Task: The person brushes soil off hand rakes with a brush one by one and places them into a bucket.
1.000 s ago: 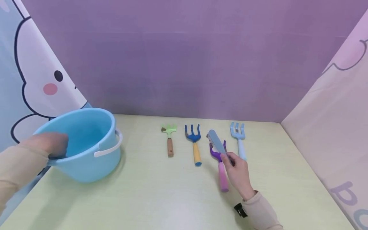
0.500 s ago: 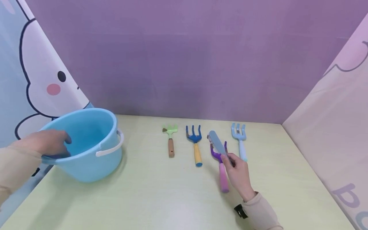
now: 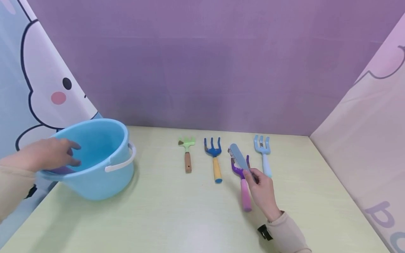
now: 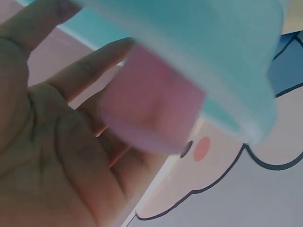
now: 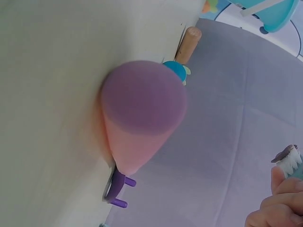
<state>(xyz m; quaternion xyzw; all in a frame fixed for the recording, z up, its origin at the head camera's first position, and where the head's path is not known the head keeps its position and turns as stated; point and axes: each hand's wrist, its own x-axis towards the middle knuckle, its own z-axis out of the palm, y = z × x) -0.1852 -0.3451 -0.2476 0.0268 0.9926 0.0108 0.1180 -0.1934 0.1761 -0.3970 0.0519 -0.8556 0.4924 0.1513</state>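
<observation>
At the left, my left hand [image 3: 47,153] reaches over the near rim of a light blue bucket [image 3: 104,182], fingers spread. Beside those fingers, a blurred pink block-like thing [image 4: 151,101] overlaps the bucket's rim in the left wrist view; a bit of purple [image 3: 63,170] shows under the hand in the head view. My right hand [image 3: 261,191] grips a grey-blue brush [image 3: 238,154] with white bristles and dark bits at its tip. The brush is over a purple hand fork [image 3: 245,193] with a pink handle, hiding part of its tines.
Left of the purple fork lie a dark blue hand fork [image 3: 216,168] with a yellow handle and a small green rake [image 3: 188,160] with a wooden handle. A light blue fork [image 3: 265,161] lies to the right. Brown bits cling to several tines. A purple wall [image 3: 202,70] stands behind.
My left hand has gone from a blurred, bunched shape in the bucket's mouth to spread fingers, drawing slightly back and up. The right hand and brush stay in place.
</observation>
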